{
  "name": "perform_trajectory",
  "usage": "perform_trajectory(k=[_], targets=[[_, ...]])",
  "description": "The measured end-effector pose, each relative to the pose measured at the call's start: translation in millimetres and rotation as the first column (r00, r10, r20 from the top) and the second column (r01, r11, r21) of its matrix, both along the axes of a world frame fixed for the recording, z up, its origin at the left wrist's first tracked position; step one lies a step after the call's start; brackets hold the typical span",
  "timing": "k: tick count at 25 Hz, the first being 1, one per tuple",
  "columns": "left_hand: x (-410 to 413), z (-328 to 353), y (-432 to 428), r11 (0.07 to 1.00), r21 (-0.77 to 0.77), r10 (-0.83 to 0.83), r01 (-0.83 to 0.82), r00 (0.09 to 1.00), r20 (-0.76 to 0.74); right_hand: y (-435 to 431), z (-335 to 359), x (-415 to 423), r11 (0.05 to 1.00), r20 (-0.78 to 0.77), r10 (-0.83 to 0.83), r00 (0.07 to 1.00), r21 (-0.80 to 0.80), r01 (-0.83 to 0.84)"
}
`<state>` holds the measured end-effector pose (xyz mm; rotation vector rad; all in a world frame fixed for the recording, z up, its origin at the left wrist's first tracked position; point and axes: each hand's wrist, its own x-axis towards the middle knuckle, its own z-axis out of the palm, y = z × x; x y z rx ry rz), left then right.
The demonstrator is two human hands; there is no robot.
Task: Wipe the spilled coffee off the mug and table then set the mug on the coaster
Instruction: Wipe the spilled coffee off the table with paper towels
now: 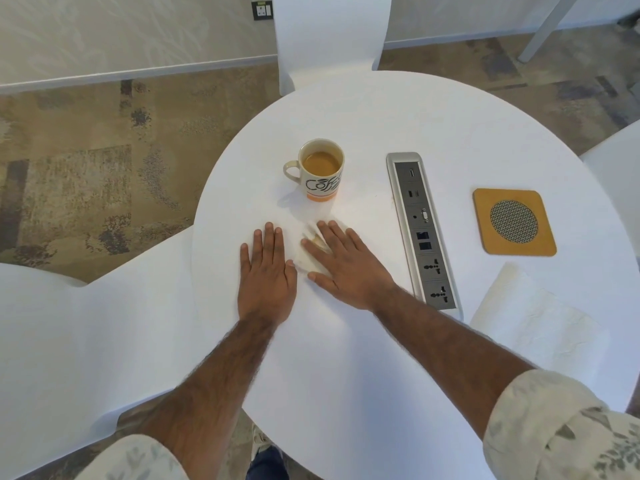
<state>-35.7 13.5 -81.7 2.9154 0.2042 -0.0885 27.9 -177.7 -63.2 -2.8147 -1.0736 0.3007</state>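
Observation:
A cream mug (pixel 320 171) with black lettering and an orange base stands upright on the round white table (pixel 381 112), holding milky coffee. In front of it my right hand (pixel 346 268) lies flat, pressing a folded white tissue (pixel 304 259) onto the table. The tissue shows a tan stain by my fingers. A faint tan smear (pixel 327 214) runs between the mug and that hand. My left hand (pixel 266 282) rests flat and spread on the table beside the tissue, holding nothing. The orange square coaster (pixel 485 220) with a round mesh centre lies far right.
A silver power and data socket strip (pixel 420 230) runs between the mug and the coaster. A crumpled white paper towel (pixel 533 320) lies at the near right. White chairs stand at the back (pixel 329 36), left (pixel 86 341) and right (pixel 616 161).

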Motion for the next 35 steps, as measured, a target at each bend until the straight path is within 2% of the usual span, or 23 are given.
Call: perform_trajectory(k=[3, 9, 10, 11, 12, 13, 14, 15, 16, 18, 19, 23, 25, 27, 28, 29, 30, 31, 32, 33, 34, 35], targets=[[1, 1, 0, 1.000, 0.013, 0.005, -0.005, 1.000, -0.006, -12, 2, -15, 0.997, -0.016, 0.072, 0.997, 0.033, -0.071], [0, 3, -1, 1.000, -0.004, 0.013, -0.013, 1.000, -0.003, -57, 9, -56, 0.957, -0.064, 0.223, 0.973, 0.204, -0.206], [0, 3, -1, 1.000, -0.004, 0.013, -0.013, 1.000, -0.001, -67, 11, -62, 0.951, -0.090, 0.177, 0.980, 0.272, -0.147], [-1, 4, -1, 1.000, -0.006, 0.015, -0.015, 1.000, 0.001, -75, 12, -65, 0.936, -0.149, 0.057, 0.987, 0.351, -0.001], [0, 3, -2, 1.000, -0.007, 0.018, -0.018, 1.000, 0.002, -82, 15, -66, 0.877, -0.253, -0.119, 0.960, 0.427, 0.221], [0, 3, -2, 1.000, -0.009, 0.020, -0.020, 1.000, 0.001, -88, 17, -66, 0.760, -0.365, -0.287, 0.886, 0.476, 0.442], [1, 2, -1, 1.000, -0.009, 0.020, -0.020, 1.000, -0.002, -91, 19, -65, 0.646, -0.440, -0.407, 0.801, 0.480, 0.593], [0, 1, -1, 1.000, -0.005, 0.018, -0.018, 1.000, -0.002, -91, 20, -64, 0.589, -0.465, -0.478, 0.745, 0.459, 0.665], [1, 1, -1, 1.000, 0.002, 0.016, -0.016, 1.000, 0.000, -88, 20, -63, 0.609, -0.425, -0.521, 0.740, 0.422, 0.671], [1, 1, -1, 1.000, 0.002, 0.020, -0.020, 1.000, 0.005, -79, 18, -63, 0.774, -0.239, -0.515, 0.823, 0.281, 0.567], [1, 1, -2, 1.000, -0.002, 0.021, -0.021, 1.000, 0.004, -72, 17, -65, 0.819, -0.182, -0.505, 0.844, 0.207, 0.535], [1, 2, -2, 1.000, 0.001, 0.015, -0.015, 1.000, -0.001, -38, 26, -76, 0.859, -0.193, -0.471, 0.861, 0.122, 0.497], [1, 2, -3, 1.000, 0.002, 0.016, -0.016, 1.000, -0.002, -24, 30, -84, 0.912, -0.133, -0.379, 0.916, 0.114, 0.394], [1, 3, -3, 1.000, 0.004, 0.021, -0.021, 1.000, -0.003, -17, 32, -94, 0.968, -0.071, -0.218, 0.973, 0.111, 0.225], [2, 3, -3, 1.000, 0.006, 0.021, -0.021, 1.000, -0.008, -19, 33, -97, 0.985, -0.064, -0.126, 0.990, 0.114, 0.132], [1, 4, -3, 1.000, 0.010, 0.021, -0.021, 1.000, -0.010, -22, 33, -96, 0.984, -0.106, -0.093, 0.990, 0.139, 0.108], [1, 4, -3, 1.000, 0.010, 0.024, -0.024, 1.000, -0.009, -25, 35, -90, 0.952, -0.243, -0.154, 0.958, 0.222, 0.209], [1, 4, -2, 1.000, 0.009, 0.026, -0.026, 1.000, -0.010, -28, 39, -77, 0.848, -0.443, -0.274, 0.854, 0.307, 0.431], [0, 4, -2, 1.000, 0.011, 0.025, -0.025, 1.000, -0.015, -31, 43, -63, 0.673, -0.668, -0.345, 0.659, 0.313, 0.670], [0, 4, -2, 1.000, 0.016, 0.023, -0.023, 1.000, -0.020, -34, 46, -48, 0.486, -0.813, -0.351, 0.464, 0.265, 0.833], [0, 3, -2, 1.000, 0.019, 0.021, -0.021, 1.000, -0.021, -37, 48, -34, 0.381, -0.852, -0.363, 0.378, 0.235, 0.895], [0, 4, -2, 1.000, 0.019, 0.022, -0.021, 1.000, -0.021, -39, 49, -22, 0.346, -0.846, -0.397, 0.357, 0.222, 0.912]])
